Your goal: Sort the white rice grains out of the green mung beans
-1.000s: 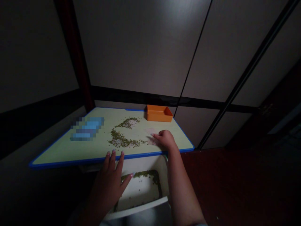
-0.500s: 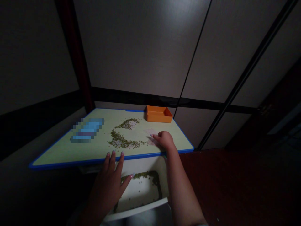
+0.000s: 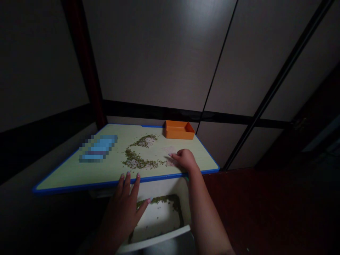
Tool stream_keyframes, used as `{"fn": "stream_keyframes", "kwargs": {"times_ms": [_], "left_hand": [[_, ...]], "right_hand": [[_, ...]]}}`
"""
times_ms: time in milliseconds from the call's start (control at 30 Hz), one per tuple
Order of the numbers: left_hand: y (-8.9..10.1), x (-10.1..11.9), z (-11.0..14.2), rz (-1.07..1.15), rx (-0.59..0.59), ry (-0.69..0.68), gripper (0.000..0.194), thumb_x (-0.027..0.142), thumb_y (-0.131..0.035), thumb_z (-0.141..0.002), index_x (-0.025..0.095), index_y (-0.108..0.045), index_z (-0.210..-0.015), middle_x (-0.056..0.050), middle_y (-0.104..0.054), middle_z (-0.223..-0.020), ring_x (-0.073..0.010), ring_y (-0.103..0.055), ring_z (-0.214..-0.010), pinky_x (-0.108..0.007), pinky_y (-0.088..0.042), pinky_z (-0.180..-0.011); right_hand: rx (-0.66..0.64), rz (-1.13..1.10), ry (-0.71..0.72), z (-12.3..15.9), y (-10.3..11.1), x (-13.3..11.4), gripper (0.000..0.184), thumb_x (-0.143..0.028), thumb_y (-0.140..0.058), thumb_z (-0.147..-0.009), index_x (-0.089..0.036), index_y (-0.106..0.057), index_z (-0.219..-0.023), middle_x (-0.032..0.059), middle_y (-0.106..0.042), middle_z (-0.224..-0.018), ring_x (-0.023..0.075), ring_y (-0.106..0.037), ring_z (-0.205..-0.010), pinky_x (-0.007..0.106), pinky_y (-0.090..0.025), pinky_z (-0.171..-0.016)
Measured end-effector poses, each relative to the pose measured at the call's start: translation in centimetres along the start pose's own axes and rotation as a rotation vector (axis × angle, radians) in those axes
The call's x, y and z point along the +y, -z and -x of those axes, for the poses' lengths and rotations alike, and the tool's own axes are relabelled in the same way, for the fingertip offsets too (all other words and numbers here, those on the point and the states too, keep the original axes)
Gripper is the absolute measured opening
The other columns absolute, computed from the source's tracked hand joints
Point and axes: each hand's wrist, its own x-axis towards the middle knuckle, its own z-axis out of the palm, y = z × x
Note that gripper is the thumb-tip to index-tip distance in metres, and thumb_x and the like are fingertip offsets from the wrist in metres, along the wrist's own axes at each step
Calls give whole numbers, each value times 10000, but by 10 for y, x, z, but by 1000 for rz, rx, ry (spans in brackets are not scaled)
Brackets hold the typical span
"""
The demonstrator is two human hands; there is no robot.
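My left hand [image 3: 126,203] has its fingers spread, with the tips at the table's blue front edge and the thumb over the white bin. My right hand [image 3: 186,159] is closed low over the tabletop [image 3: 183,144], its thumb pointing left; whatever its curled fingers may hold is hidden. Under and beside it lies a thin patch of pale pinkish bits [image 3: 170,161]. To its left, small green beans [image 3: 138,159], which look like mung beans, form a curved band mixed with pale bits. Below the table edge, the white bin [image 3: 159,235] has more green beans along its inner edges.
An orange open box [image 3: 179,133] stands at the table's back right. A blurred-out blue flat item [image 3: 99,148] lies on the left. Cupboard panels [image 3: 154,63] rise behind the table, and dark red floor [image 3: 239,205] shows at right.
My right hand has shifted very slightly left, its thumb still pointing left over the pinkish patch. My left hand stays in place. The view tilts a little.
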Motion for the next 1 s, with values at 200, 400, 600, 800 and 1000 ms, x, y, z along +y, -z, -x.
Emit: {"fn": "stream_keyframes", "kwargs": {"times_ms": [200, 400, 600, 800, 1000], "left_hand": [[1, -1, 0, -5, 10, -20, 726, 545, -464, -747, 128, -392, -1336, -237, -368, -1428, -383, -233, -1375, -495, -404, -999], [1, -1, 0, 0, 11, -18, 720, 546, -456, -749, 130, -396, -1334, -242, -379, -1416, -391, -247, -1368, -492, -426, -972], [-1, -3, 0, 5, 22, -26, 740, 563, -450, -747, 134, -375, -1346, -244, -360, -1428, -395, -235, -1371, -501, -432, -960], [-3, -3, 0, 6, 36, -38, 734, 552, -459, -749, 126, -380, -1342, -249, -375, -1416, -396, -239, -1369, -503, -412, -985], [-2, -3, 1, 7, 37, -33, 740, 553, -465, -743, 137, -371, -1348, -245, -370, -1418, -400, -245, -1365, -503, -421, -976]], "right_hand": [[-44, -43, 43, 2, 1, -6, 490, -582, -527, -790, -169, -596, -538, -26, -459, -470, 82, -316, -466, 245, -193, -478], [-25, 64, -8, -1, 0, -5, 512, -613, -493, -809, -171, -643, -600, 14, -558, -535, 95, -401, -496, 247, -223, -496], [48, 107, -71, -4, -3, 3, 543, -635, -449, -824, -173, -657, -631, 38, -608, -588, 110, -454, -520, 247, -231, -498], [64, 53, -52, -2, -2, 0, 528, -624, -468, -818, -173, -644, -607, 21, -587, -557, 99, -405, -492, 252, -192, -484], [35, 91, -7, -1, -2, -7, 510, -619, -475, -818, -181, -668, -641, 38, -617, -591, 112, -451, -521, 255, -214, -496]]}}
